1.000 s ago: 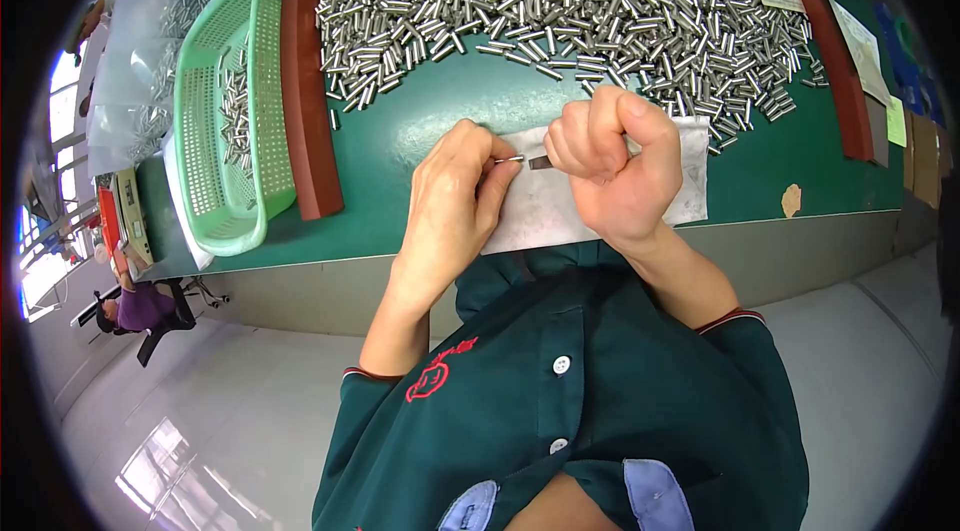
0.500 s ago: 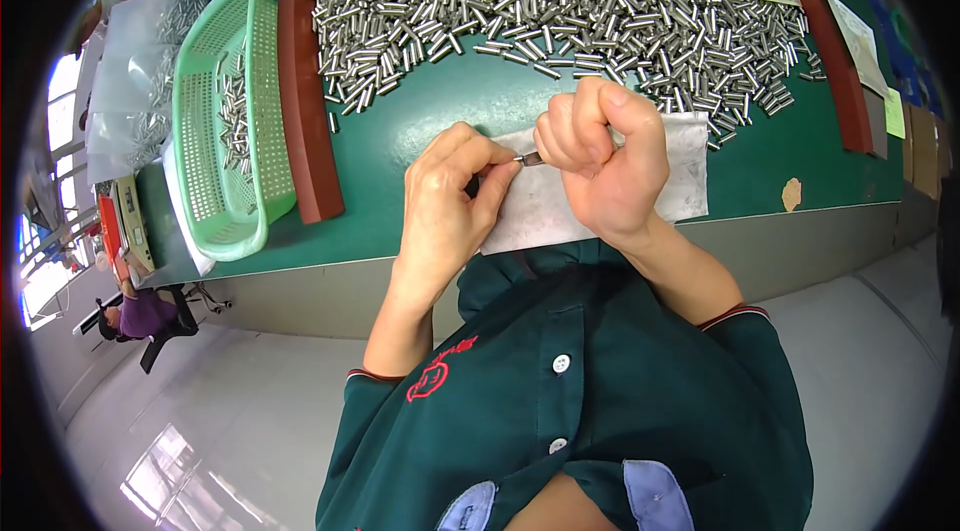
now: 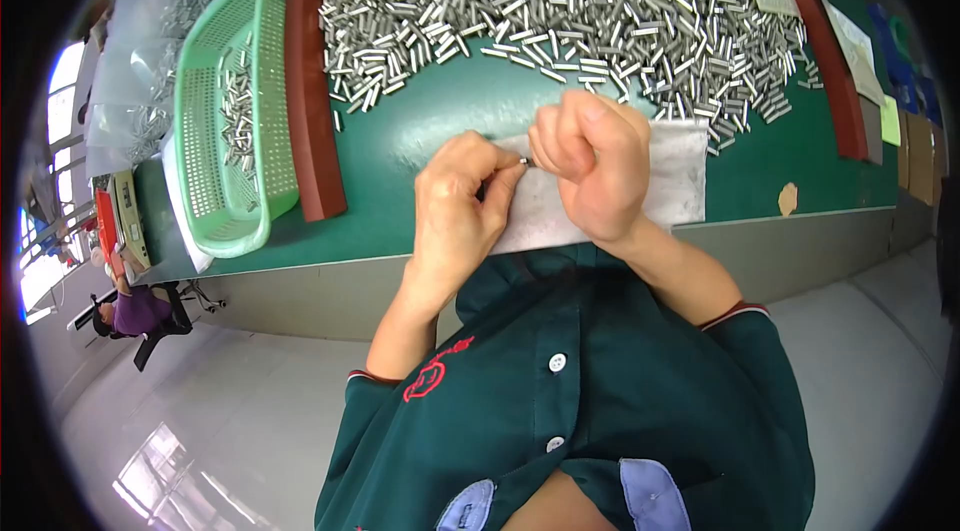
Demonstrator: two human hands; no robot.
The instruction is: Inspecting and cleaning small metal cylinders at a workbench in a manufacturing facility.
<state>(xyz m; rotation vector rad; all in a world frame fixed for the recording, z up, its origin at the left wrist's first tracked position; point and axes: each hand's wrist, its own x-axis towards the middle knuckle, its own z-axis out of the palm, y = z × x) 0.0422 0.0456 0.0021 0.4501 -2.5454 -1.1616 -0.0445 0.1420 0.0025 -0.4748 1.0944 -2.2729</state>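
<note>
My left hand (image 3: 458,196) pinches a small metal pin (image 3: 523,162) between thumb and fingertips; only a short bit of it shows. Right beside it, my right hand (image 3: 595,163) is curled into a fist, thumb folded over, its fingers almost meeting the left fingertips. Whatever the right fingers hold is hidden. Beneath both hands a whitish cloth (image 3: 680,176) lies on the green tabletop (image 3: 400,146). Beyond them spreads a large heap of short shiny metal pins (image 3: 560,11).
Dark red rails (image 3: 312,111) flank the heap on both sides. A green plastic basket (image 3: 268,131) holding some pins stands at the left, near clear bags of pins (image 3: 130,61). Papers (image 3: 850,41) lie at the right. Farther off, a person in purple (image 3: 140,311) sits at the left.
Both hands have come closer together, the right moving slightly left. The grey piece that showed between them is now mostly covered by the fingers.
</note>
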